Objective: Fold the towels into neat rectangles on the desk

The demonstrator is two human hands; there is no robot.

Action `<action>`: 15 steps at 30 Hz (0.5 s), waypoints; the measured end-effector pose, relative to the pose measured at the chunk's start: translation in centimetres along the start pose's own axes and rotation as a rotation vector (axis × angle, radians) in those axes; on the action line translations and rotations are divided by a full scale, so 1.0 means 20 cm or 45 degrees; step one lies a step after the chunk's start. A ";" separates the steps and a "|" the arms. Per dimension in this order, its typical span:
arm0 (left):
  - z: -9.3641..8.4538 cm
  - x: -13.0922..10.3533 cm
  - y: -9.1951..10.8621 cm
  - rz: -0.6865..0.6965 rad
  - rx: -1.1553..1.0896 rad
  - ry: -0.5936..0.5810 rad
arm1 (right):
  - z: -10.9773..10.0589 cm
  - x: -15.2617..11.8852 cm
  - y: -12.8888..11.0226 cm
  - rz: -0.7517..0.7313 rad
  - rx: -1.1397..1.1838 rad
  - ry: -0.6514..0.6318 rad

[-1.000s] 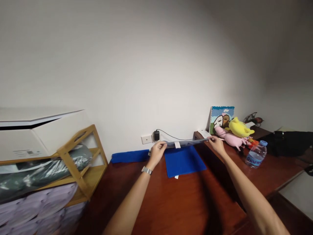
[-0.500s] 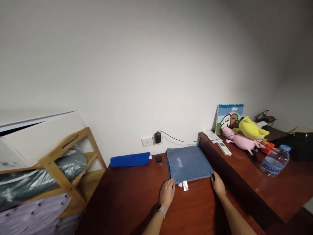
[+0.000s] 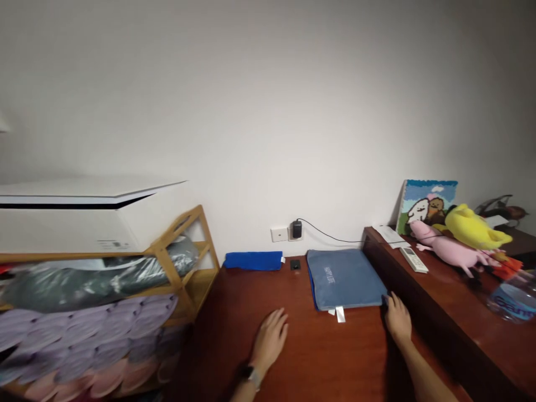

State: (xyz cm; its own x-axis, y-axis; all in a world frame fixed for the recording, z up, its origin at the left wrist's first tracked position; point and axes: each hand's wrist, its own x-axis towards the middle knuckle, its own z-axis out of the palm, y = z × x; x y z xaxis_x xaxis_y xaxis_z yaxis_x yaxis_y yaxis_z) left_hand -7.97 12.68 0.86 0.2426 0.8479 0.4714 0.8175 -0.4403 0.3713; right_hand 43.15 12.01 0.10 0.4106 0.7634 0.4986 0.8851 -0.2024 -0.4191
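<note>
A folded grey-blue towel (image 3: 345, 277) lies flat on the dark red wooden table (image 3: 318, 357), on top of a brighter blue cloth that shows only at its left edge. My right hand (image 3: 397, 319) rests on the table, fingertips touching the towel's near right corner. My left hand (image 3: 270, 337) hovers flat over the table, left of the towel and apart from it, fingers spread, holding nothing. A watch is on that wrist.
A rolled blue towel (image 3: 253, 261) lies by the wall under a socket with a black charger (image 3: 297, 229). A wooden rack (image 3: 184, 262) with bagged bedding and a white box stands left. The raised ledge at right holds a remote (image 3: 413, 259), plush toys (image 3: 460, 243), a picture and a water bottle (image 3: 513, 298).
The grey-blue towel, held up by both hands a second ago, now lies flat on the blue cloth. My left hand has let go and drawn back left; the view swung left.
</note>
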 end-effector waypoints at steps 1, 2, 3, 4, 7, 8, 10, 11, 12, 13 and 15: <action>-0.08 -0.07 -0.16 -0.077 0.046 0.036 | 0.01 -0.02 -0.05 -0.051 0.004 0.021; -0.16 -0.15 -0.31 -0.162 0.096 0.078 | 0.02 -0.04 -0.14 -0.124 0.027 0.022; -0.23 -0.21 -0.43 -0.221 0.173 0.131 | 0.04 -0.07 -0.25 -0.216 0.071 -0.007; -0.29 -0.26 -0.54 -0.253 0.221 0.156 | 0.08 -0.09 -0.39 -0.317 0.130 -0.070; -0.36 -0.34 -0.66 -0.290 0.333 0.185 | 0.23 -0.16 -0.93 -0.575 0.304 -0.393; -0.36 -0.35 -0.65 -0.291 0.353 0.183 | 0.29 -0.17 -1.12 -0.603 0.311 -0.502; -0.34 -0.35 -0.61 -0.289 0.377 0.185 | 0.44 -0.16 -1.47 -0.622 0.304 -0.640; -0.33 -0.35 -0.59 -0.285 0.383 0.188 | 0.51 -0.14 -1.62 -0.634 0.301 -0.672; -0.33 -0.35 -0.57 -0.280 0.386 0.190 | 0.59 -0.11 -1.75 -0.646 0.298 -0.692; -0.32 -0.35 -0.57 -0.280 0.392 0.195 | 0.66 -0.09 -1.85 -0.660 0.294 -0.704; -0.32 -0.36 -0.56 -0.284 0.408 0.205 | 0.79 -0.04 -2.01 -0.678 0.275 -0.728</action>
State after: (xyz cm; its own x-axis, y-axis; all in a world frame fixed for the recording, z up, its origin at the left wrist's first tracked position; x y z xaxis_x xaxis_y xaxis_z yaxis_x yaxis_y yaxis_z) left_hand -22.30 9.60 -1.67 -0.0227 0.8440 0.5359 0.9680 -0.1155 0.2230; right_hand 3.84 29.12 4.51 -0.2811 0.9312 0.2322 0.8444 0.3550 -0.4012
